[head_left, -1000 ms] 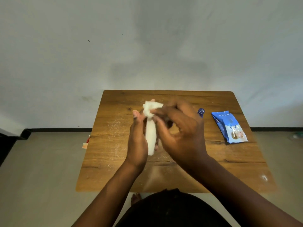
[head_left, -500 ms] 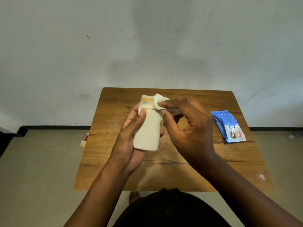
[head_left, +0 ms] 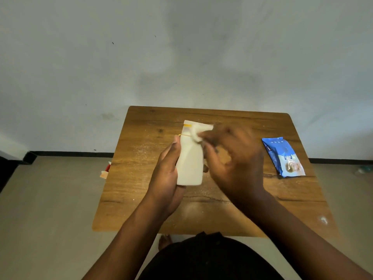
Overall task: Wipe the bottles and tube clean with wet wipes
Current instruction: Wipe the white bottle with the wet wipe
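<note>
Above the middle of the surface (head_left: pixel 141 199), the left hand (head_left: pixel 165 178) holds the white bottle (head_left: pixel 190 158) upright while the right hand (head_left: pixel 232 158) pinches a wet wipe (head_left: pixel 198 132) against its 1 o'clock shoulder, so rubbing lower probably comes next.

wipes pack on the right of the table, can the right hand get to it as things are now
Probably yes: the wipes pack lies in the open with bare table between it and the right hand, though that hand pinches a wipe.

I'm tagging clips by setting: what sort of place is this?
Probably a sparsely furnished room in a home: a small wooden table against a plain painted wall, a bare floor with dark skirting.
</note>
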Demonstrator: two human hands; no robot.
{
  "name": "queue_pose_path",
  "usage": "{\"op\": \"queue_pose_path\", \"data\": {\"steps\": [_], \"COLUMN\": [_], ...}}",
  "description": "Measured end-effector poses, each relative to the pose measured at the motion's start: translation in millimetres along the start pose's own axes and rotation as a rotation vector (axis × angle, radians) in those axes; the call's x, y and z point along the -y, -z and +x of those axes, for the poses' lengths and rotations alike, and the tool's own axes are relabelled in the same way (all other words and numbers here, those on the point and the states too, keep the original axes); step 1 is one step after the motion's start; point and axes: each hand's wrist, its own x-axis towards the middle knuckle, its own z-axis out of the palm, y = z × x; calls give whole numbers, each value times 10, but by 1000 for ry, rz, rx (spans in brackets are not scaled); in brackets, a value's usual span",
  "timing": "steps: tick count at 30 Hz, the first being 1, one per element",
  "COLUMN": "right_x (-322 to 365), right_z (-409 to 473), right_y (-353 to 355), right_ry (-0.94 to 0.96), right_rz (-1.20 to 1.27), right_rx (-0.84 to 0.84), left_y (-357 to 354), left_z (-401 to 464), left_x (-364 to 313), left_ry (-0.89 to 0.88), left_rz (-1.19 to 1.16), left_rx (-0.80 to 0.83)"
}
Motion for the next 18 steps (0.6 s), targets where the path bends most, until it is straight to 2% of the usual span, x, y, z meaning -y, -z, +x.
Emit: {"op": "queue_pose_path", "data": {"steps": [2, 5, 11, 13, 18], "right_x": [-7, 85, 204, 154, 129], "right_z": [133, 74, -395, -301, 106], "right_y": [6, -28, -82, -95, -97], "right_ry": [-52, -3, 162, 155, -15], "right_rz": [8, 40, 123, 120, 92], "right_rx": [-43, -30, 246, 211, -10], "left_y": [-12, -37, 80, 76, -1], "left_z": [-24, -16, 12, -12, -77], "left_x": [27, -14, -97, -84, -73], "left_ry": [-3, -16, -10, -4, 1], "left_rz": [30, -11, -110, -124, -68], "left_rx": [-3, -28, -4, 14, 21]}}
